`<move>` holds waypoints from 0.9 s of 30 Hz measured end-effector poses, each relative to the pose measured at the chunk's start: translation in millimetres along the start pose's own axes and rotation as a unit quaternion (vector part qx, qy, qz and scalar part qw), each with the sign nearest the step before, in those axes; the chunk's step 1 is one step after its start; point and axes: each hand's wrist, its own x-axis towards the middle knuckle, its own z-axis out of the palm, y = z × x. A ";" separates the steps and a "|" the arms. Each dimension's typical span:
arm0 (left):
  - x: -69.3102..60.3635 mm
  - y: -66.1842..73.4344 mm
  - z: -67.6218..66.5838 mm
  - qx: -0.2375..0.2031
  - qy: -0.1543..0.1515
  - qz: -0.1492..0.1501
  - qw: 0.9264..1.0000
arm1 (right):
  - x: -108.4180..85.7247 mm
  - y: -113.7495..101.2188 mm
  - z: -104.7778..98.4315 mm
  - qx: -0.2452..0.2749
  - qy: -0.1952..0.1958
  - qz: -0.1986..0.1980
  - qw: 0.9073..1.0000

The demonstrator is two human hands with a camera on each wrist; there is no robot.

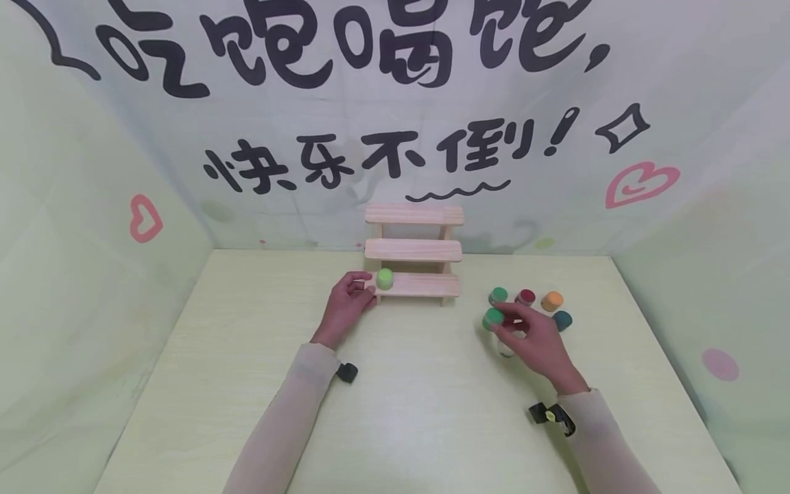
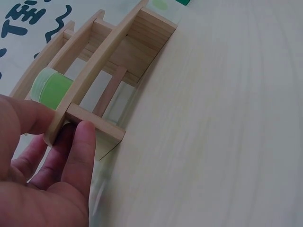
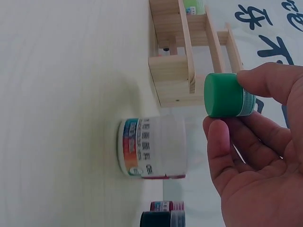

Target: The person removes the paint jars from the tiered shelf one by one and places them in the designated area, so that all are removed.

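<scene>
A small three-tier wooden step shelf (image 1: pixel 426 284) stands against the back wall. At the left end of its lowest board, my left hand (image 1: pixel 347 305) grips the wood, fingers bent around the edge. A light green paint jar (image 1: pixel 385 278) sits on that board, right beside the hand. My right hand (image 1: pixel 535 337) pinches a green paint jar (image 3: pixel 226 95) between thumb and fingers, raised off the table. Under the right hand, a larger pale jar (image 3: pixel 156 146) with a printed label stands on the table, mostly covered in the head view.
Behind and beside the right hand stand another green jar (image 1: pixel 498 296), a dark red jar (image 1: pixel 526 297), an orange jar (image 1: pixel 552 300) and a dark teal jar (image 1: pixel 562 320). A printed cloth (image 1: pixel 345 219) with large lettering hangs behind the pale table (image 1: pixel 420 412).
</scene>
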 end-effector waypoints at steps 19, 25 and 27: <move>-0.4 0.2 0.7 -0.005 0.000 0.001 1.000 | -35.1 13.3 -26.4 -0.005 0.044 0.039 0.998; 0.5 -1.6 -0.5 -0.009 -0.002 -0.001 1.000 | -40.3 22.4 -31.4 -0.004 0.048 0.056 0.997; 0.8 -1.9 -1.1 -0.006 -0.003 -0.001 1.000 | -42.3 24.3 -33.1 -0.004 0.046 0.063 0.997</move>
